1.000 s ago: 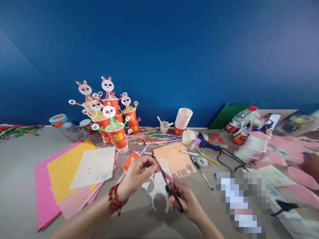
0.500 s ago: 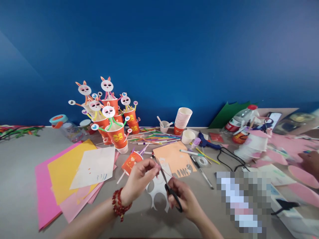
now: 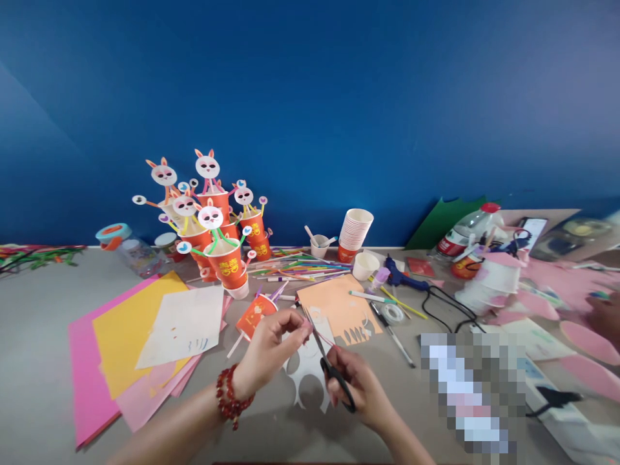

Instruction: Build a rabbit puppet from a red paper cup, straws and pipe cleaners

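My left hand [image 3: 271, 345], with a red bead bracelet on the wrist, pinches a small pink paper piece [image 3: 310, 330] at its fingertips. My right hand [image 3: 361, 384] grips black-handled scissors [image 3: 329, 365], whose blades point up at that piece. Under both hands a white sheet with round cut-outs [image 3: 307, 381] lies on the grey table [image 3: 43, 323]. An orange paper cup [image 3: 256, 312] lies on its side just beyond my left hand.
Finished orange bunny cups [image 3: 213, 219] stand at the back. Pink, yellow and white sheets [image 3: 145, 336] lie at left. Coloured straws [image 3: 300, 266], stacked cups [image 3: 356, 232], a blue glue gun [image 3: 402, 278], tape and pink cut-outs crowd the right, where another person's hand [image 3: 603, 313] shows.
My left hand has drawn slightly nearer and lower with the pink piece. The scissors have tilted more upright at the piece. The other person's hand at right has shifted a little.
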Action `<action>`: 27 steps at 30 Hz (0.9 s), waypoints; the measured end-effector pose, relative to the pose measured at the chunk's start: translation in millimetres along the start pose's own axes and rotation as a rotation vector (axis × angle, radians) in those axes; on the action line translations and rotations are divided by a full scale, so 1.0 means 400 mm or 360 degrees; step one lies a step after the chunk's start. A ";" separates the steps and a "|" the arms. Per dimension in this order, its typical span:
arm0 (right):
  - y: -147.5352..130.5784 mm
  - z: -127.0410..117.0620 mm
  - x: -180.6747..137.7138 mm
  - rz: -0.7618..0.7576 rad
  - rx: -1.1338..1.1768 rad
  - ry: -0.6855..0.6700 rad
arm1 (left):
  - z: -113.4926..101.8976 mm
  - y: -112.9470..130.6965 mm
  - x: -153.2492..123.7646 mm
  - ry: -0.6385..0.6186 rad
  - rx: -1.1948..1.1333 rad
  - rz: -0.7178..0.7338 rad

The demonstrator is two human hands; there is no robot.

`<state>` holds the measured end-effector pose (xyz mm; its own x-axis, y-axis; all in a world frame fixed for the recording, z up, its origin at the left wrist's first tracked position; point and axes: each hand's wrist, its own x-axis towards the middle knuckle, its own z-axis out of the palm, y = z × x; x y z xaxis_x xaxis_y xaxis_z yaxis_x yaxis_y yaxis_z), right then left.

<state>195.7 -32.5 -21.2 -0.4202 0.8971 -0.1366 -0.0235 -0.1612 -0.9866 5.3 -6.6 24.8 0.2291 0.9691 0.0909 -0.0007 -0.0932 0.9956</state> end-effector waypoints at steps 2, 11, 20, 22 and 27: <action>0.003 0.000 0.000 -0.0006 0.0003 0.0001 | 0.000 0.000 0.001 0.0006 -0.0003 -0.0004; 0.010 -0.001 0.001 0.0001 -0.0025 0.0029 | 0.003 0.003 0.003 0.0060 0.0037 -0.0034; 0.012 -0.001 -0.001 0.0001 -0.0008 0.0020 | 0.001 -0.002 0.000 0.0060 0.0006 -0.0012; 0.012 -0.002 -0.001 0.0004 -0.0006 0.0027 | -0.001 -0.004 0.001 0.0049 0.0010 0.0001; 0.010 -0.001 -0.001 0.0009 -0.0043 0.0039 | -0.007 -0.003 0.001 0.0024 0.0044 0.0032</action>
<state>196.3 -33.2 -25.4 -0.3977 0.9062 -0.1440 0.0032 -0.1555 -0.9878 2.6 -5.3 23.8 0.2149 0.9703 0.1111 0.0219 -0.1185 0.9927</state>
